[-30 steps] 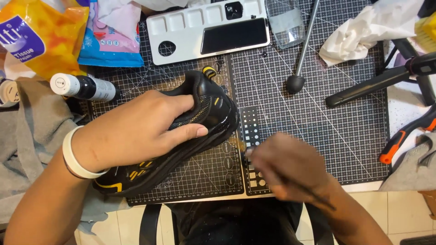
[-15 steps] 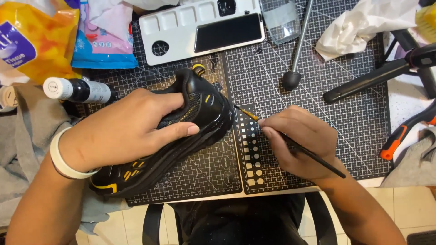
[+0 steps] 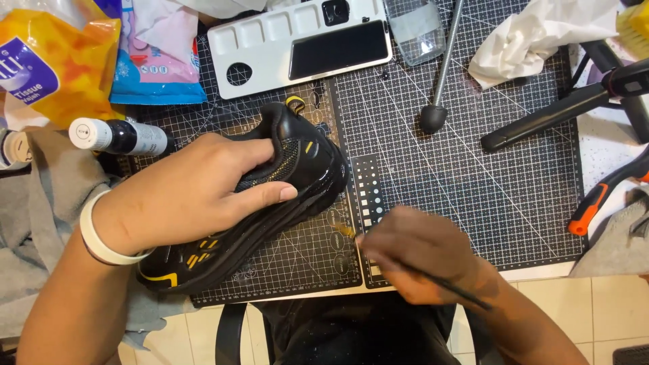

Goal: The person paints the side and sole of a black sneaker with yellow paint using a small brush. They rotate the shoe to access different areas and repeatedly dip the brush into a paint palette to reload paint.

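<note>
A black sneaker with yellow accents (image 3: pixel 297 169) lies on its side on a dark grid cutting mat (image 3: pixel 473 182). My left hand (image 3: pixel 196 192), with a white wristband, presses down on the sneaker's upper and holds it. My right hand (image 3: pixel 422 253) is blurred, just right of the shoe's sole near the mat's front edge. It grips a thin dark paintbrush (image 3: pixel 446 284) whose yellowish tip (image 3: pixel 346 231) points toward the sole, apart from it.
A white paint palette (image 3: pixel 263 40) with a black patch lies behind the shoe. A dark bottle with a white cap (image 3: pixel 122 136) lies at left, by tissue packs (image 3: pixel 47 61). Tripod legs (image 3: pixel 541 115), crumpled paper (image 3: pixel 534 37) and an orange-handled tool (image 3: pixel 595 203) are at right.
My right hand with the brush has dropped back from the shoe's side toward the mat's front edge. My left hand and the sneaker have barely moved.
</note>
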